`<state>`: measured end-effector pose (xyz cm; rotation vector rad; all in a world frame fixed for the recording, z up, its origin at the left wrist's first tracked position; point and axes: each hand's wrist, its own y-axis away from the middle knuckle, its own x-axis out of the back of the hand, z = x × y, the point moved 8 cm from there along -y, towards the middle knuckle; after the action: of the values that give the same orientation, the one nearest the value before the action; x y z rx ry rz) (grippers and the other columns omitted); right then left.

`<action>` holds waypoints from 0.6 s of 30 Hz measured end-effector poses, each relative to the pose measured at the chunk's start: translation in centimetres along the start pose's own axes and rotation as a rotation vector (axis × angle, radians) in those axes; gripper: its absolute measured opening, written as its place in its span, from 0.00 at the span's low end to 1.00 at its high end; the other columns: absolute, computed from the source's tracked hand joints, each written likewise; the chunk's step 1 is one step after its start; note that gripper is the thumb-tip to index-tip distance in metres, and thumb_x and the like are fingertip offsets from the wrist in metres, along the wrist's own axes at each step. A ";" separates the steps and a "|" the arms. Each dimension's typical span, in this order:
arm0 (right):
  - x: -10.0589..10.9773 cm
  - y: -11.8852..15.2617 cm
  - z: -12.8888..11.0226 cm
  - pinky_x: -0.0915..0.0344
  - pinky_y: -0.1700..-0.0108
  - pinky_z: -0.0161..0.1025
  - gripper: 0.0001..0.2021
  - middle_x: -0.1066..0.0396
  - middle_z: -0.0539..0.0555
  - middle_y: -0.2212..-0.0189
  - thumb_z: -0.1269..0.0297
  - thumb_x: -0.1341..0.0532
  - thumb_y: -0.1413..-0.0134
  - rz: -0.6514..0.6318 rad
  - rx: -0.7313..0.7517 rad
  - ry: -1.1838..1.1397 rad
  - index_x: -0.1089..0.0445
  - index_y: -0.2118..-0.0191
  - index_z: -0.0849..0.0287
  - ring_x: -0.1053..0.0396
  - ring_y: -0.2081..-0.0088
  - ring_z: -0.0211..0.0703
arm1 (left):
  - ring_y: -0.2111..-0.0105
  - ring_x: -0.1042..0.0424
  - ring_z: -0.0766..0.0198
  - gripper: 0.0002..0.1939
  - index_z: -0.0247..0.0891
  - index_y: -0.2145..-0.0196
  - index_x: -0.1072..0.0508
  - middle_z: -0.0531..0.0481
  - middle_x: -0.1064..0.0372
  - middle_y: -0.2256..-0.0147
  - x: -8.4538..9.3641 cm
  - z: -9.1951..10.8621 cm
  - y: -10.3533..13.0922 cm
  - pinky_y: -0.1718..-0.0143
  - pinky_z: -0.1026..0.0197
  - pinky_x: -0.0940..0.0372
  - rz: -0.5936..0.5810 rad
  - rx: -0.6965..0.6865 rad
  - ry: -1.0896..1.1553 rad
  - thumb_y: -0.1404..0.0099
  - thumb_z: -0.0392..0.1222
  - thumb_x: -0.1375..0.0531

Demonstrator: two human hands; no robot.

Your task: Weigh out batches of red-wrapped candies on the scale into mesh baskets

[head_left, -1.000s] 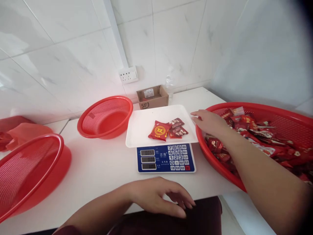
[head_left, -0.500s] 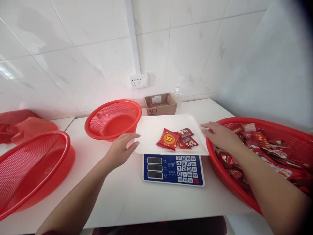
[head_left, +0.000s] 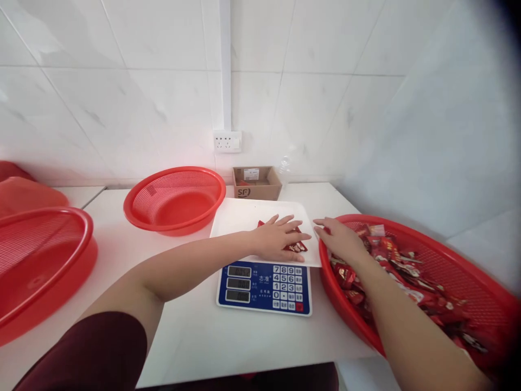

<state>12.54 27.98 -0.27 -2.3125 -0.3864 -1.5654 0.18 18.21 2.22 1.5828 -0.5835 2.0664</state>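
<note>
Centrally in the frame, red packets (head_left: 297, 247) on the white tray (head_left: 230, 220) are partly covered by the left hand (head_left: 275, 239), its fingers spread wide; right of centre, the right hand (head_left: 341, 240) is held with fingers loosely parted beside the tray's edge.

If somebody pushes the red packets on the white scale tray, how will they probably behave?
The red packets would probably slide rather than roll, since the parts in view lie flat on the smooth-looking white scale tray. They are likely light, being small enough for the left hand to hide large parts of them.
</note>
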 end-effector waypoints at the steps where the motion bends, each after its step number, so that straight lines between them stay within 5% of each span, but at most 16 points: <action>1: 0.0 0.0 0.1 0.44 0.43 0.49 0.21 0.37 0.59 0.44 0.58 0.52 0.42 -0.002 0.002 -0.003 0.33 0.48 0.59 0.40 0.43 0.51 | 0.36 0.61 0.47 0.31 0.45 0.40 0.42 0.44 0.52 0.37 -0.6 -0.2 -0.5 0.40 0.38 0.63 -0.030 -0.012 -0.004 0.38 0.61 0.49; 7: 0.0 -0.2 0.4 0.43 0.43 0.47 0.19 0.37 0.58 0.44 0.60 0.50 0.43 0.014 -0.030 -0.008 0.32 0.49 0.57 0.39 0.44 0.50 | 0.43 0.43 0.54 0.18 0.43 0.50 0.32 0.44 0.38 0.46 -0.6 -2.7 -0.5 0.43 0.44 0.51 0.022 0.079 -0.061 0.33 0.49 0.51; 11: 0.1 0.0 -0.2 0.44 0.42 0.45 0.18 0.36 0.57 0.45 0.62 0.49 0.43 0.016 -0.011 -0.053 0.32 0.49 0.58 0.39 0.44 0.49 | 0.39 0.51 0.48 0.25 0.40 0.44 0.38 0.40 0.44 0.41 0.9 -3.9 1.4 0.40 0.38 0.59 0.104 0.209 -0.054 0.34 0.53 0.50; 14: 1.3 -0.1 0.1 0.44 0.43 0.41 0.18 0.33 0.55 0.47 0.62 0.49 0.43 0.037 0.000 -0.158 0.32 0.49 0.58 0.38 0.45 0.44 | 0.36 0.59 0.49 0.28 0.42 0.40 0.43 0.42 0.51 0.37 2.3 -2.6 4.0 0.39 0.39 0.61 0.187 0.212 0.025 0.33 0.56 0.52; 18: 5.1 -0.1 3.6 0.37 0.50 0.39 0.18 0.28 0.56 0.53 0.64 0.51 0.42 0.165 -0.143 -0.180 0.31 0.51 0.60 0.32 0.52 0.43 | 0.36 0.58 0.53 0.25 0.49 0.39 0.45 0.49 0.52 0.36 3.6 -0.1 9.5 0.39 0.45 0.52 0.315 0.223 0.181 0.32 0.52 0.53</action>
<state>17.42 29.75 3.22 -2.5317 -0.1241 -1.3525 -6.43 11.05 5.20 1.4732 -0.5831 2.5566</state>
